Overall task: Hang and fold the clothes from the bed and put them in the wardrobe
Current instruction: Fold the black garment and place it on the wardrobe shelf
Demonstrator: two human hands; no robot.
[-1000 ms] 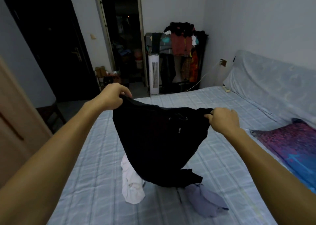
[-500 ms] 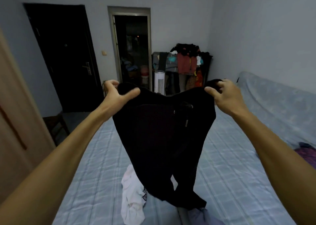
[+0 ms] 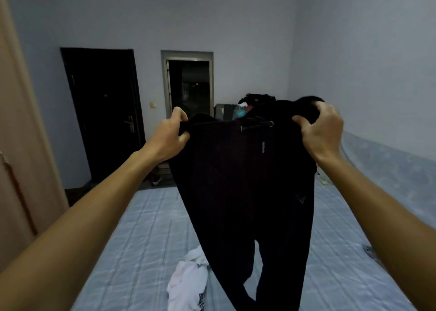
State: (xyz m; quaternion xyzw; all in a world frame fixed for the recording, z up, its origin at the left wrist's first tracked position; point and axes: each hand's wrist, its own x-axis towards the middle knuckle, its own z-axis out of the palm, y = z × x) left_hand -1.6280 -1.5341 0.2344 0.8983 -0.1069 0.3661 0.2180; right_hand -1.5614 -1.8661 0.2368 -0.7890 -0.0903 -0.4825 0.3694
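Below, black trousers [image 3: 245,192] legs cut off; clothes rack [image 3: 236,111] mostly hidden.

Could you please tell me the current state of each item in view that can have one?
black trousers, held up by the waistband, legs hanging down
left hand, grips one end of the waistband
right hand, grips the other end
white garment, crumpled on the bed
dark door, closed
doorway, open, dark beyond
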